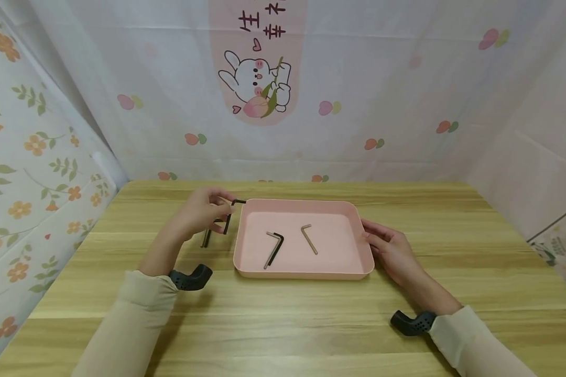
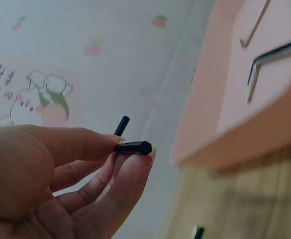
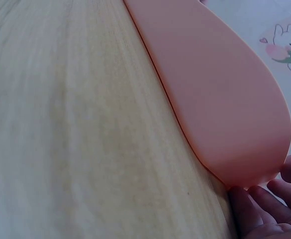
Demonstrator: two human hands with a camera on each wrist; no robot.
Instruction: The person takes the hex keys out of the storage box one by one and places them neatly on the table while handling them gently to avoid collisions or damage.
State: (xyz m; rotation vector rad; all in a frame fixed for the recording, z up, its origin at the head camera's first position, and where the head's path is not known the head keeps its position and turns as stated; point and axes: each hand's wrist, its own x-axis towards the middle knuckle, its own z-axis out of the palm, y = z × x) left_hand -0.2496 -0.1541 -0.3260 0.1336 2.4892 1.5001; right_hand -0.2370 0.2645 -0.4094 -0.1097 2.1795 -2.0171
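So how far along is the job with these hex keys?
Apparently partway, if the tray is being filled. Done: three hex keys lie inside it. In hand: the left hand pinches a black hex key; the right hand touches the tray's right side. Remaining: at least one other key on the table, partly hidden by the left hand.

Homelike setting, printed curtains (image 1: 382,78)

Left sleeve (image 1: 120,324) plain beige, creased near gathered cuff (image 1: 146,289); right sleeve (image 1: 476,340) matching. Black left wristpiece (image 1: 191,278), black right wristpiece (image 1: 412,323): both bent, dotted with small holes.
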